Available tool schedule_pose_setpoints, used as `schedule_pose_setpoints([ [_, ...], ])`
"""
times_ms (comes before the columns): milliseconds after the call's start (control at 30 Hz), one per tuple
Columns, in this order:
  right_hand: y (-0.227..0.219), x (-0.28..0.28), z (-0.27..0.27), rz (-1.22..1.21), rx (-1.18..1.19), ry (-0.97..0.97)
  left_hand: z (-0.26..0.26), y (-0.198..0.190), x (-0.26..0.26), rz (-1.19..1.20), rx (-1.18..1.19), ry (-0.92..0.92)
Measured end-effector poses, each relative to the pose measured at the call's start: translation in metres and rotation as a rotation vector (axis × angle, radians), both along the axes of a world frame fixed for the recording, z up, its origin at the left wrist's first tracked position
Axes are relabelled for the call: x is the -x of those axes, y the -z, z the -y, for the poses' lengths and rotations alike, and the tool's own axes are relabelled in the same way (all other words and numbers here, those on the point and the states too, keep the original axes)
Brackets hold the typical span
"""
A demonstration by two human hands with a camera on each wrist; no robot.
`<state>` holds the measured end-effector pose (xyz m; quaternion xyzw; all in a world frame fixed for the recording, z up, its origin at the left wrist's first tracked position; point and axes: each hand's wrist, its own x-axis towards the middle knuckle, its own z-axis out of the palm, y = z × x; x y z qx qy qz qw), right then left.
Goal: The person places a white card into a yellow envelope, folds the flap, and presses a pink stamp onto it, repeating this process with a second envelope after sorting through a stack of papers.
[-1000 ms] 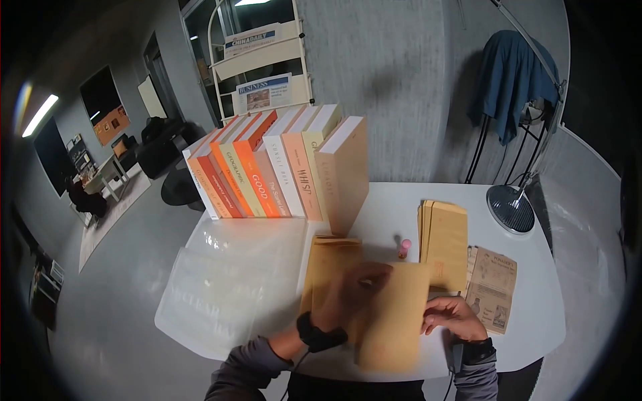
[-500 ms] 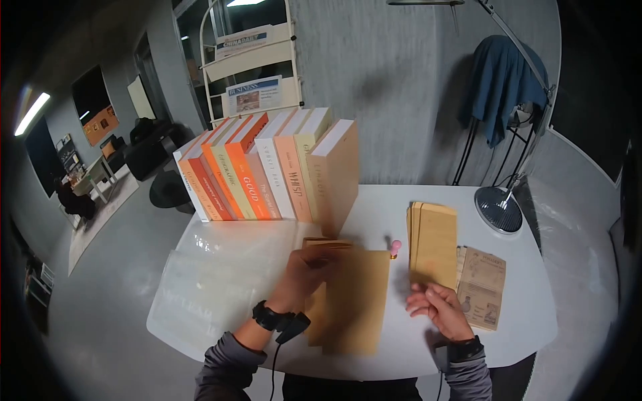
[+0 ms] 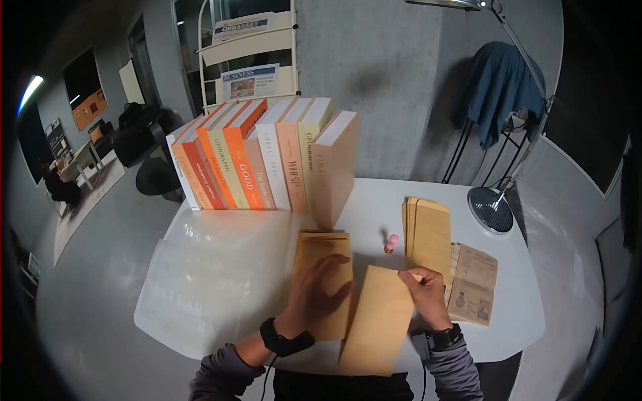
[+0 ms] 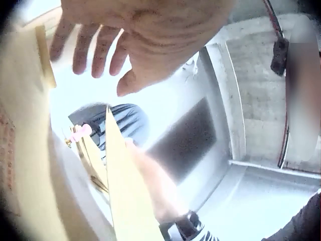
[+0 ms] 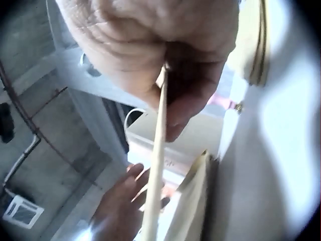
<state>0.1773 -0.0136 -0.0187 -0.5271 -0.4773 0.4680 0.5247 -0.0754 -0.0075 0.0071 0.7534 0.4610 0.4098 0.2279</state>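
A tan envelope (image 3: 378, 321) is tilted over the table's front, its upper right corner pinched by my right hand (image 3: 430, 297). In the right wrist view that hand (image 5: 165, 65) grips the envelope (image 5: 156, 175), seen edge-on, between thumb and fingers. My left hand (image 3: 317, 294), fingers spread, is over the left stack of envelopes (image 3: 328, 248); whether it touches them I cannot tell. The left wrist view has the left hand (image 4: 135, 40) with fingers apart, holding nothing, and the envelope (image 4: 128, 191) beyond it. A second envelope stack (image 3: 431, 234) lies behind the right hand.
A row of upright books (image 3: 267, 160) stands at the table's back left. Clear plastic sheets (image 3: 207, 281) cover the left side. A pink-handled stamp (image 3: 392, 242) stands mid-table. Printed brown paper (image 3: 473, 284) lies at the right, a lamp base (image 3: 490, 208) behind it.
The left hand has let go of the envelope, which is now in the right hand's pinch. The envelope has moved right and turned, and more of the left stack shows.
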Motion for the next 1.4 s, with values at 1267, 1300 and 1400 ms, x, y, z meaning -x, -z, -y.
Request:
schedule_pose_setpoints([
  [1267, 0.033, -0.02, -0.012, -0.017, 0.034, -0.014, -0.041, 0.006, -0.005, -0.649, 0.313, -0.206],
  [1300, 0.034, -0.021, -0.013, -0.013, 0.025, -0.013, -0.043, 0.008, -0.004, -0.654, 0.3, -0.193],
  [1400, 0.038, -0.021, -0.014, -0.008, 0.009, -0.011, -0.044, 0.005, -0.005, -0.646, 0.311, -0.195],
])
